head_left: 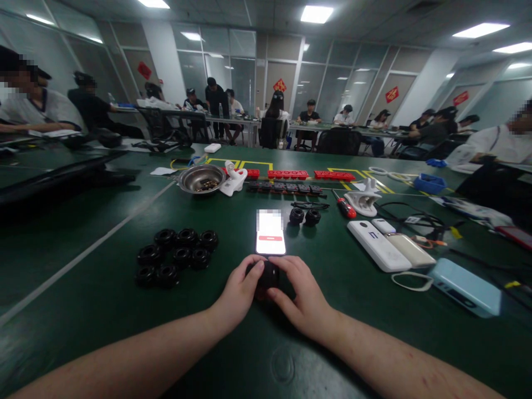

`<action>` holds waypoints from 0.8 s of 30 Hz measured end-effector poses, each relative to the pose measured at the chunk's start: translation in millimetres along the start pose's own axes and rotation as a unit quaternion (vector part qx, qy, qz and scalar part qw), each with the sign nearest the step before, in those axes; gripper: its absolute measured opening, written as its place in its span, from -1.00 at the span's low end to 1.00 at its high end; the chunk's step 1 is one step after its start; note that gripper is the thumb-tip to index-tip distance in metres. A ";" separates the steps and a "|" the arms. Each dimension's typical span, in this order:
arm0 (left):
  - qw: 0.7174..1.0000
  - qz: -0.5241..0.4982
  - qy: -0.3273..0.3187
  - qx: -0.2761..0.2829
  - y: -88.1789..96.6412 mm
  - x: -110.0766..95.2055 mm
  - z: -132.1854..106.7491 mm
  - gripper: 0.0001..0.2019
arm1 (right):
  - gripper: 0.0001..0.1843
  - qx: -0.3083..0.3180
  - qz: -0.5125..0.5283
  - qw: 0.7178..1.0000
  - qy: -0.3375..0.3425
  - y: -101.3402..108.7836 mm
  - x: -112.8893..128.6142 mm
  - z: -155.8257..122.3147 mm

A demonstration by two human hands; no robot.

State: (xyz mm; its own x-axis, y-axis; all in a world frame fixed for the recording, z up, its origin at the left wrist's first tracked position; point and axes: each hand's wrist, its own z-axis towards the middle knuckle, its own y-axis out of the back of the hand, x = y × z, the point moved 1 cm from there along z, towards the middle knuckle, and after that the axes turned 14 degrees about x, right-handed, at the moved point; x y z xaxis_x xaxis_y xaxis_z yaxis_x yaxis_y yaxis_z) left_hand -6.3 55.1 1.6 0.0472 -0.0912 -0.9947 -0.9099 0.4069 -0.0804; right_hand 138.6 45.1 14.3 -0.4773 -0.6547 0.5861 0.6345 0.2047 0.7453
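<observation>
Both my hands meet at the table's near middle around a small black round part. My left hand curls on its left side and my right hand wraps its right side, fingers closed. Just beyond them lies a lit phone with a white and red screen. A cluster of several black rubber wheels sits to the left of my hands. Two more black wheels stand right of the phone.
A metal bowl with small parts, red brackets and a red-handled screwdriver lie farther back. Power banks and cables sit at the right. Other people work at this green table and at tables behind.
</observation>
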 end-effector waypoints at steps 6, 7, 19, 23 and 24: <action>1.000 0.010 -0.002 0.018 -0.9 -0.8 -1.2 -0.78 | -0.56 -0.040 0.033 0.998 -0.044 -1.0 -3.6 -3.4; 1.000 0.011 0.001 0.018 -1.0 -0.6 -1.0 -0.78 | -0.62 -0.039 0.026 0.997 -0.057 -1.1 -4.4 -3.5; 1.000 -0.010 0.006 -0.019 -0.6 -2.9 -0.6 -0.76 | -0.61 -0.020 0.018 0.998 -0.055 -0.7 -3.8 -0.8; 1.000 -0.009 0.009 0.002 -0.3 -1.1 1.1 -0.75 | -0.74 -0.009 0.015 0.998 -0.066 -0.3 -4.4 0.8; 1.000 -0.011 0.011 -0.002 0.1 -0.5 1.6 -0.74 | -0.70 -0.008 0.014 0.999 -0.048 0.2 -3.3 1.1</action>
State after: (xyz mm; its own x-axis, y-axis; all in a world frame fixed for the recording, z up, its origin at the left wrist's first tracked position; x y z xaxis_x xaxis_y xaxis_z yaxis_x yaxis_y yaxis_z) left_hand -5.8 56.7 1.9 0.0580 -0.1208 -0.9910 -0.9103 0.4012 -0.1022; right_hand 139.7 48.0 12.9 -0.5152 -0.5758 0.6349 0.6573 0.2101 0.7238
